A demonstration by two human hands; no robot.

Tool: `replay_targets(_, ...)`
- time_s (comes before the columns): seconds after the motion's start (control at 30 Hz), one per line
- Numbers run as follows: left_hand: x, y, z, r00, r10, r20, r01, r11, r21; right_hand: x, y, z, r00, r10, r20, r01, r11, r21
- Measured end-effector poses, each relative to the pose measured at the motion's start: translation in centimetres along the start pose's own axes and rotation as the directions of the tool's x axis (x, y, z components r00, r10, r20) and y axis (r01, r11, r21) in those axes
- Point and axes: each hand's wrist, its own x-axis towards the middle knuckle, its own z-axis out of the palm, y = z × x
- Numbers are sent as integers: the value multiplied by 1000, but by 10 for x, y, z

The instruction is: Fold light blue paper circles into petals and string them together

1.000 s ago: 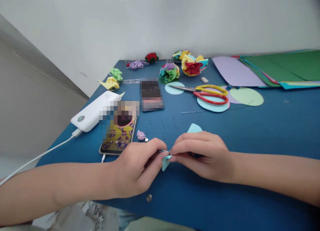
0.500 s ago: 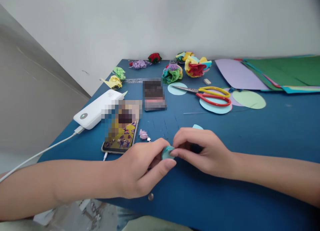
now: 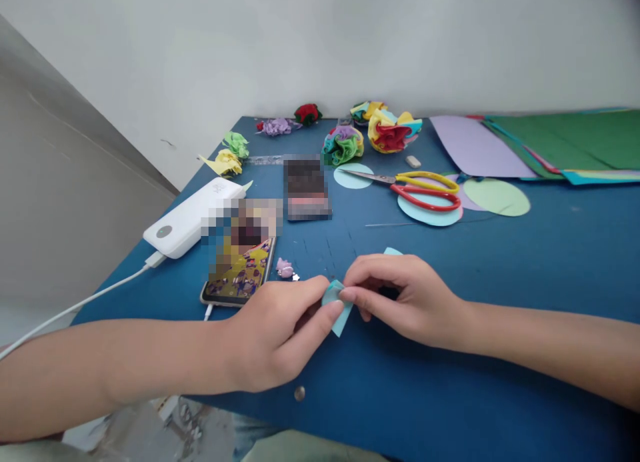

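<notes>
A small folded piece of light-blue paper (image 3: 341, 321) is pinched between my two hands above the blue table (image 3: 450, 395). My left hand (image 3: 280, 335) grips its left side between thumb and forefinger. From the right, my right hand (image 3: 407, 302) pinches its upper edge with thumb and fingertips. Another bit of light-blue paper (image 3: 393, 251) peeks out behind my right hand, mostly hidden. Just beyond my left hand lies a small purple charm (image 3: 285, 268), with a phone (image 3: 240, 275) showing a picture to its left.
Red-and-yellow-handled scissors (image 3: 427, 190) rest on paper circles, with a pale green circle (image 3: 497, 197) alongside. Coloured sheets (image 3: 565, 142) are stacked at the back right. Several ruffled paper flowers (image 3: 393, 132) line the wall. A white power bank (image 3: 195, 215) with a cable lies at left.
The light-blue paper has turned between my fingers, so a flat strip now points down below my left thumb. Both hands stay in nearly the same place.
</notes>
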Motion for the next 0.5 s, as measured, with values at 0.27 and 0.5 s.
replay_targets(0.27,-1,0,1,1000,-14,-4,14,1000,-7,-2,0,1,998,-67,11,68,996,-54)
replay_targets(0.5,-2,-1,0,1000,20,10,-19,998,-56,2,0,0,998,-59,26,60,997,-47)
